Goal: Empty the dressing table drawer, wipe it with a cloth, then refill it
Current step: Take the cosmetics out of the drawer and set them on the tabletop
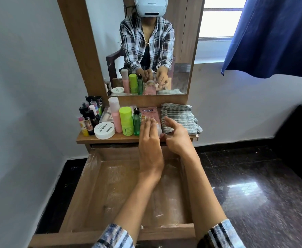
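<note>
Below the tabletop, drawer [125,190] stands pulled out and emptied, base dusty: emptying looks done. Left hand [150,140] lies straight-fingered on pink Vaseline bottle [149,113] by the front edge; right hand [178,136] relaxed, holding nothing. Next: lift folded cloth [179,117] at right end, wipe.

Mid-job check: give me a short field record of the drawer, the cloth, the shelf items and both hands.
drawer: pulled open, nothing visible inside, pale smears on its floor
cloth: folded, on the shelf's right end, untouched
shelf items: cosmetics in a row, including white jar, pink bottle, lime bottle, green bottle, pink sachet
left hand: fingers straight, over the pink sachet
right hand: fingers relaxed, beside the cloth
stage: apparently emptied, wiping not begun
</note>
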`<state>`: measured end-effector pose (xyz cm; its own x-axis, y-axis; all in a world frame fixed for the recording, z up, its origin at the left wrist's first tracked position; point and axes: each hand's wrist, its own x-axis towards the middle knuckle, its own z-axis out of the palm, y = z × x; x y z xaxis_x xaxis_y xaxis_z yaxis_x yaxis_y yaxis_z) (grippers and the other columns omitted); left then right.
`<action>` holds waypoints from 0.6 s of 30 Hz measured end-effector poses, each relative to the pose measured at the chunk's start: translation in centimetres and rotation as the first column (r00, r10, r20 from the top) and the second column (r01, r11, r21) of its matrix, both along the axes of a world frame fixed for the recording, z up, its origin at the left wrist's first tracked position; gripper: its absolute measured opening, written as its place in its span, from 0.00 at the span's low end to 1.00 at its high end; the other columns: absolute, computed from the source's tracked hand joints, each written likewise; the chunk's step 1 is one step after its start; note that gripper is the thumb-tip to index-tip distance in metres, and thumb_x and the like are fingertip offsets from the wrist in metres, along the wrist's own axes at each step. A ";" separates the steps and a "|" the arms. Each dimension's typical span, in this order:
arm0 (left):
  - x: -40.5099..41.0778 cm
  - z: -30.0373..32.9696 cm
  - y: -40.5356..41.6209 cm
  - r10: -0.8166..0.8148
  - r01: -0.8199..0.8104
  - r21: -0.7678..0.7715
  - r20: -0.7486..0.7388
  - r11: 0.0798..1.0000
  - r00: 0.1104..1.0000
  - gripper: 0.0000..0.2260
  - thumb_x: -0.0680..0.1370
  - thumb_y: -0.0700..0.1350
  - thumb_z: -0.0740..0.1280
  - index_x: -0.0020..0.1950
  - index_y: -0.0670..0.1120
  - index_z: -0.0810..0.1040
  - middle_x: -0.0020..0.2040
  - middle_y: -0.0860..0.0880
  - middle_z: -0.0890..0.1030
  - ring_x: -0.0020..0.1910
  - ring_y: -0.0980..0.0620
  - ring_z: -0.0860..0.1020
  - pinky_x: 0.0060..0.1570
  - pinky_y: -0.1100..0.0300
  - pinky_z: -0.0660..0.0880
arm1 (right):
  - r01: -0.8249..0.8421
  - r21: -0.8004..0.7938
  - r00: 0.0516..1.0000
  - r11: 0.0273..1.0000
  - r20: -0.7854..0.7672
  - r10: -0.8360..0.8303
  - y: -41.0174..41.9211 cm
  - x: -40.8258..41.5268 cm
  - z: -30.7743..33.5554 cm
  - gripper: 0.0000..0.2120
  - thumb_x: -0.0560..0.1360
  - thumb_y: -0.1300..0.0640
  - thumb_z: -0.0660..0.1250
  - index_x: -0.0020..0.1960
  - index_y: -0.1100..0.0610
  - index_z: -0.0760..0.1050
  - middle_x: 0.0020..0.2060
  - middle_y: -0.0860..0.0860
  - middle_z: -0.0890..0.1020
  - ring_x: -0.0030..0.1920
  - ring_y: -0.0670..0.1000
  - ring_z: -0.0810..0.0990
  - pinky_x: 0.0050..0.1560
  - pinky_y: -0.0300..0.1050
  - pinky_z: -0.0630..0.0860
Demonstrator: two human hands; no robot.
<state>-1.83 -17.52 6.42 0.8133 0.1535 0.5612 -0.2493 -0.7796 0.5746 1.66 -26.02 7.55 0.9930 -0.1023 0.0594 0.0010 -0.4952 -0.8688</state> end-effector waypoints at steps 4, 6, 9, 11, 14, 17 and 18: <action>-1.5 1.1 -1.5 -0.084 0.083 0.014 0.054 0.996 0.995 0.21 0.79 0.36 0.46 0.71 0.36 0.65 0.71 0.39 0.67 0.72 0.45 0.64 0.71 0.55 0.55 | 0.044 0.005 0.998 0.999 0.037 -0.044 -1.9 -1.1 2.0 0.30 0.74 0.64 0.67 0.72 0.49 0.64 0.66 0.51 0.74 0.70 0.51 0.67 0.69 0.45 0.66; -2.1 1.8 -2.4 -0.156 0.155 0.031 0.035 0.987 0.987 0.21 0.79 0.33 0.49 0.72 0.38 0.62 0.73 0.42 0.63 0.74 0.48 0.60 0.72 0.59 0.52 | 0.056 -0.001 0.996 0.998 0.065 -0.056 -3.0 -1.6 3.1 0.28 0.75 0.64 0.67 0.72 0.51 0.65 0.67 0.51 0.73 0.69 0.50 0.69 0.66 0.41 0.66; -1.9 2.5 -3.5 -0.221 0.220 0.031 0.015 0.975 0.975 0.21 0.80 0.31 0.51 0.74 0.39 0.60 0.74 0.43 0.61 0.75 0.51 0.57 0.72 0.63 0.50 | 0.079 -0.030 0.993 0.996 0.085 -0.076 -4.3 -1.7 3.9 0.27 0.75 0.62 0.67 0.72 0.52 0.65 0.68 0.51 0.72 0.69 0.50 0.69 0.66 0.40 0.65; -1.2 3.1 -4.1 -0.223 0.223 0.004 -0.016 0.975 0.975 0.22 0.80 0.31 0.50 0.74 0.39 0.60 0.74 0.43 0.62 0.75 0.51 0.58 0.72 0.65 0.50 | 0.104 -0.062 0.992 0.993 0.073 -0.099 -5.2 -1.1 4.1 0.26 0.76 0.60 0.67 0.72 0.53 0.65 0.69 0.52 0.72 0.69 0.51 0.69 0.69 0.45 0.66; 1.0 3.9 -5.2 -0.201 0.199 -0.021 -0.091 0.980 0.975 0.22 0.80 0.31 0.50 0.74 0.38 0.59 0.74 0.42 0.62 0.75 0.50 0.57 0.73 0.63 0.51 | 0.145 -0.134 0.989 0.980 0.046 -0.140 -6.2 0.4 3.9 0.24 0.77 0.56 0.65 0.72 0.51 0.66 0.68 0.52 0.72 0.68 0.53 0.71 0.68 0.50 0.68; 3.8 4.5 -6.2 -0.154 0.160 0.011 -0.229 0.987 0.961 0.21 0.80 0.33 0.49 0.74 0.37 0.57 0.75 0.40 0.60 0.75 0.47 0.57 0.72 0.59 0.52 | 0.139 -0.275 0.990 0.951 0.044 -0.132 -6.1 2.0 3.2 0.23 0.78 0.56 0.62 0.72 0.51 0.65 0.69 0.53 0.70 0.69 0.55 0.69 0.68 0.51 0.68; 4.7 4.5 -6.4 -0.127 0.142 0.032 -0.284 0.989 0.950 0.20 0.81 0.34 0.49 0.74 0.37 0.57 0.75 0.39 0.59 0.74 0.45 0.57 0.72 0.58 0.53 | 0.121 -0.325 0.993 0.938 0.047 -0.112 -5.8 2.5 2.9 0.23 0.78 0.56 0.61 0.72 0.52 0.64 0.70 0.53 0.68 0.70 0.56 0.66 0.68 0.51 0.67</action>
